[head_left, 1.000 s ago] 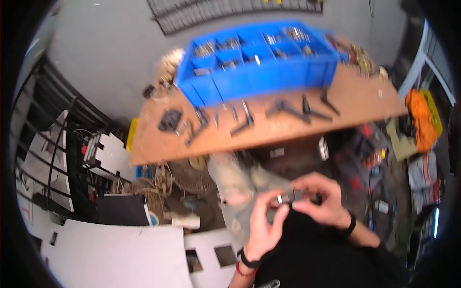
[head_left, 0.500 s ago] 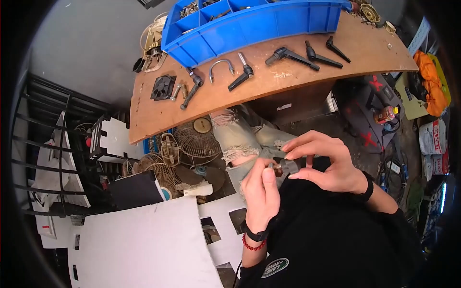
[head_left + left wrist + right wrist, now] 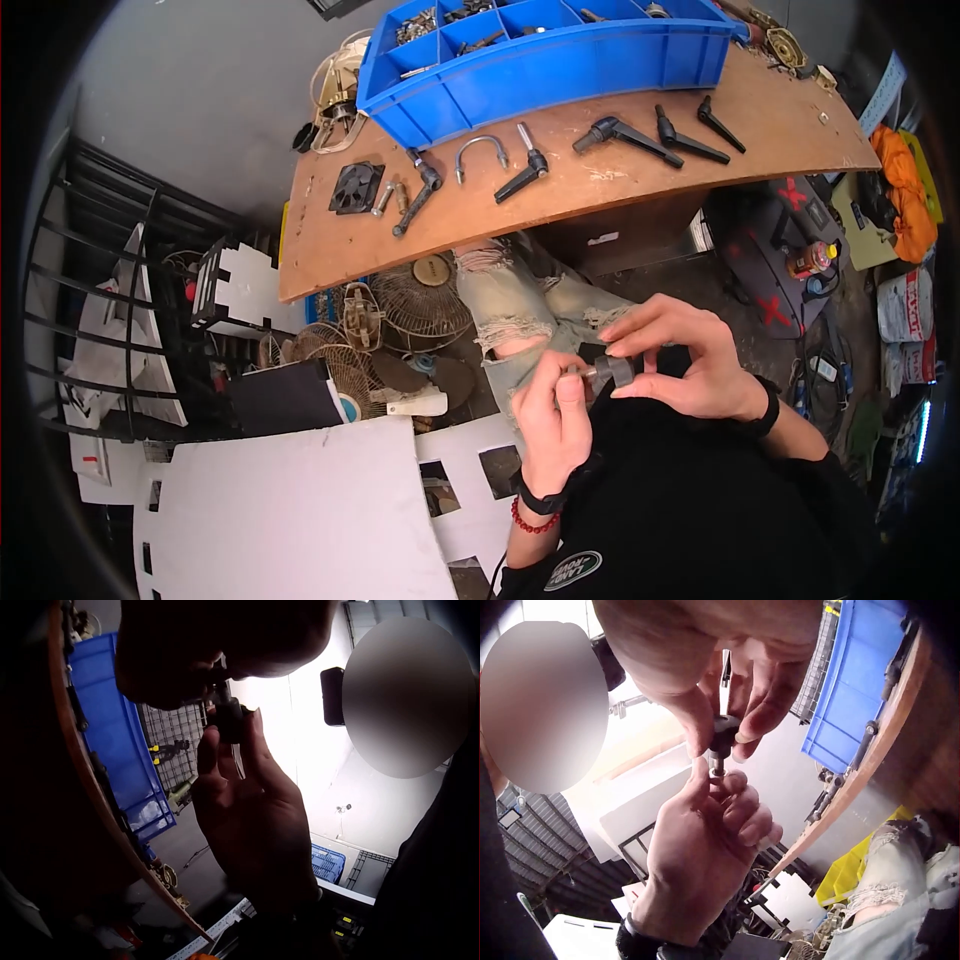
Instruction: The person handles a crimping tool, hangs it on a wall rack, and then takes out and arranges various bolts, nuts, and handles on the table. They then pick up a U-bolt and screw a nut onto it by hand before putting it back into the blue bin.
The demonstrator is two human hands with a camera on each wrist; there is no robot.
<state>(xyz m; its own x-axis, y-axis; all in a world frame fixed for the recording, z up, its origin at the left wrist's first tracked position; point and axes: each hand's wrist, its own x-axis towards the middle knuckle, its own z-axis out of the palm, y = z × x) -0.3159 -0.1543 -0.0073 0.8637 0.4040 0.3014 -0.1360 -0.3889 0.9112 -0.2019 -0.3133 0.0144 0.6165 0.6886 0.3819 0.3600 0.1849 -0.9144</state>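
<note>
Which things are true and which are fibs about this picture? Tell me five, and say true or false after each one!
1. The right hand is holding a dark knob. True.
2. The left hand is resting flat on the table. False: the left hand is up off the table, pinching the metal stem of the knob.
3. The blue box is standing on the table. True.
4. The square fan lying on the table is bright white. False: the square fan is black.
5. The blue box is split into little compartments, and some have metal bits in them. True.
</note>
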